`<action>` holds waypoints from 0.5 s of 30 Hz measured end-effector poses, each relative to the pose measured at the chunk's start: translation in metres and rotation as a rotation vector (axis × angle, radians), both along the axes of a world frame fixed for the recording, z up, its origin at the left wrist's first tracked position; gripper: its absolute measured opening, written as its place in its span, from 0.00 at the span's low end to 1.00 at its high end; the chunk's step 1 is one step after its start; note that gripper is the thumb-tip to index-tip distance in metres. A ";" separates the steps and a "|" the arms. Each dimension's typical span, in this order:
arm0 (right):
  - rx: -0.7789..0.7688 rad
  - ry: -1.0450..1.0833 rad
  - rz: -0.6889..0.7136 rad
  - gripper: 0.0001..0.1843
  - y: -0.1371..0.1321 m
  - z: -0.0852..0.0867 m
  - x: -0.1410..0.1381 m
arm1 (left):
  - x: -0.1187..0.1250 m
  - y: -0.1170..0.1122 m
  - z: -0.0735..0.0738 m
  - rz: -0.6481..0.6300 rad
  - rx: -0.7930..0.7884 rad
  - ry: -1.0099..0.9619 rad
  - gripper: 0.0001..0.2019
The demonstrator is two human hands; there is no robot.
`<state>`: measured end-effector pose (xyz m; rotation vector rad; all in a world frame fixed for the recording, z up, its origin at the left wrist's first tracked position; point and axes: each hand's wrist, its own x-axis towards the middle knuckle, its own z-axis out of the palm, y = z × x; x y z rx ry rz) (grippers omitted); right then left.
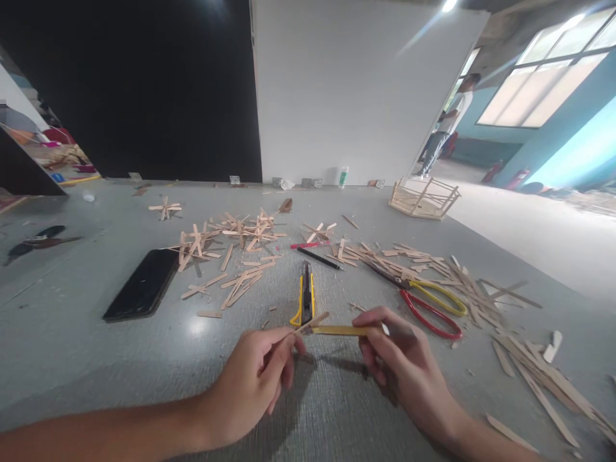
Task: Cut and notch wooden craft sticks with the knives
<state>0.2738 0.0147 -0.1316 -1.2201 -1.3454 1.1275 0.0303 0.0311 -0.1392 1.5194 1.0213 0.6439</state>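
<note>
My left hand (pixel 255 378) pinches a thin wooden stick (pixel 315 319) between thumb and fingers. My right hand (pixel 402 359) is closed on a flat yellowish stick (pixel 339 330), held level just above the grey table (pixel 96 359). The two sticks meet tip to tip between my hands. Right behind them lies a yellow utility knife (pixel 305 298). Red-and-yellow scissors (pixel 428 301) lie just beyond my right hand.
A black phone (pixel 143 284) lies at the left. Several loose wooden sticks (pixel 231 250) cover the table's middle and right side. A black pencil (pixel 318 258), a red pen (pixel 308 244), a stick-built frame (pixel 423 197), a glue bottle (pixel 343 176). A person (pixel 447 122) stands far right.
</note>
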 end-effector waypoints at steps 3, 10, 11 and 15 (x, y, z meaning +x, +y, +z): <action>0.468 -0.390 0.352 0.06 -0.014 0.001 0.000 | 0.000 0.000 -0.001 0.044 0.044 0.039 0.25; 0.251 -0.274 0.268 0.11 -0.012 -0.005 0.001 | 0.003 0.000 -0.001 0.129 0.005 0.007 0.24; 0.100 -0.138 0.160 0.13 -0.007 -0.005 0.001 | 0.004 0.001 -0.002 0.135 -0.011 0.005 0.23; -0.132 0.101 0.043 0.16 0.002 -0.004 0.001 | 0.006 0.002 -0.003 0.143 -0.028 0.035 0.22</action>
